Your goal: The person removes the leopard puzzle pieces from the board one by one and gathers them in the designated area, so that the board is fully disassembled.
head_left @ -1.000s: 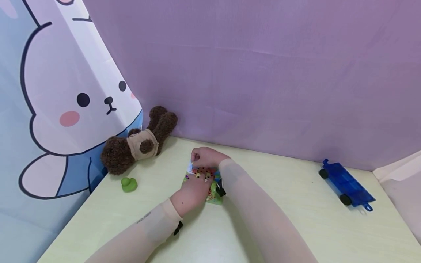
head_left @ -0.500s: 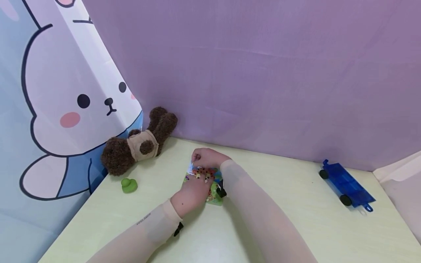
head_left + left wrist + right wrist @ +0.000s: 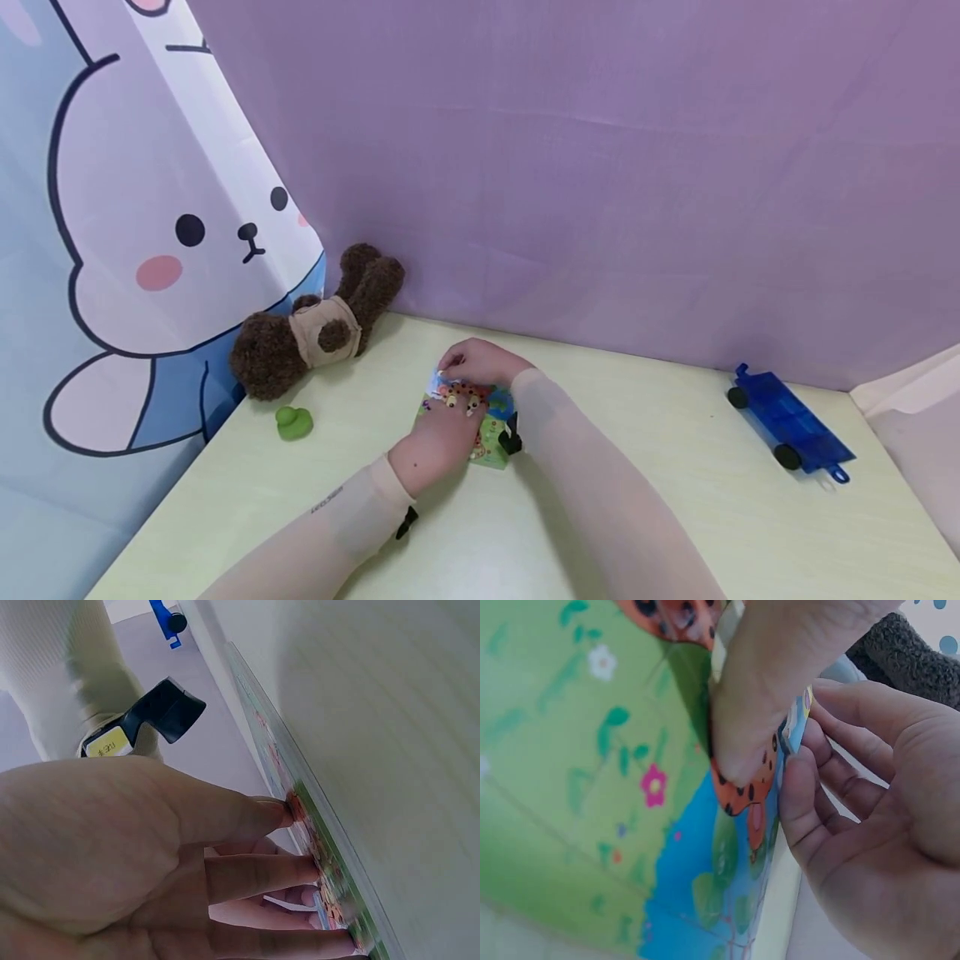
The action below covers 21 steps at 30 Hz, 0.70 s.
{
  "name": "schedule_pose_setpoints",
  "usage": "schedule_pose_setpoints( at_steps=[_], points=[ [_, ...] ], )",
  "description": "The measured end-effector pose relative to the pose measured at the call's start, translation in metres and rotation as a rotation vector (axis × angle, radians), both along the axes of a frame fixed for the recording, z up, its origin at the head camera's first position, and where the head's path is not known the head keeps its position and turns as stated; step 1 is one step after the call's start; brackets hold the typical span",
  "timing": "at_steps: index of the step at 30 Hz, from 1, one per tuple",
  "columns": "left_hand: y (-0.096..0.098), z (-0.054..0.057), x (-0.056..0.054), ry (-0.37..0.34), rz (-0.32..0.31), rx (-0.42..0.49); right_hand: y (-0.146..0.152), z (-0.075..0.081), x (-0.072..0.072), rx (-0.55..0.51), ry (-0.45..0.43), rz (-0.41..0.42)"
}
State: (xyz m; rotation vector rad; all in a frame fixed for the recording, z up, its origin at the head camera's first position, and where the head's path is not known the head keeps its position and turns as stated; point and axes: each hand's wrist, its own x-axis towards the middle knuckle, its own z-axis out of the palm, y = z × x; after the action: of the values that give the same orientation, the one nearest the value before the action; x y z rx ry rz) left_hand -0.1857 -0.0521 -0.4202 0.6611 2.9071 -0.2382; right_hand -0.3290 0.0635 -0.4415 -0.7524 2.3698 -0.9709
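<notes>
A flat board [image 3: 491, 454] printed with a spotted leopard, green grass and flowers lies on the table. My left hand [image 3: 438, 433] presses on its leopard picture with extended fingertips, and in the left wrist view those fingertips [image 3: 304, 866] meet the printed face. At the board's far left corner, my right hand [image 3: 483, 364] pinches a small thin printed piece [image 3: 799, 726], light blue with a yellow edge, between thumb and finger. That piece stands tilted up from the board's surface. I cannot tell whether it is separate from the board.
Left of the board sits a green rubber duck [image 3: 294, 422]. A brown teddy bear [image 3: 326, 329] lies at the back left, against the curtain. Far right, a blue toy wagon [image 3: 791, 421] with black wheels rests near the purple backdrop [image 3: 600, 167].
My right hand and forearm have shifted slightly to the right, showing more of the board's blue and green right side. The left hand stays in place on the picture.
</notes>
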Motion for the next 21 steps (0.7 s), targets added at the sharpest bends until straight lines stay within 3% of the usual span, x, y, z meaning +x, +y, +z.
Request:
schedule_pose_setpoints(
  at_steps=[21],
  points=[
    [0.000, -0.004, -0.001, -0.004, 0.012, 0.017, 0.011, -0.006, 0.003, -0.033, 0.000, 0.010]
  ],
)
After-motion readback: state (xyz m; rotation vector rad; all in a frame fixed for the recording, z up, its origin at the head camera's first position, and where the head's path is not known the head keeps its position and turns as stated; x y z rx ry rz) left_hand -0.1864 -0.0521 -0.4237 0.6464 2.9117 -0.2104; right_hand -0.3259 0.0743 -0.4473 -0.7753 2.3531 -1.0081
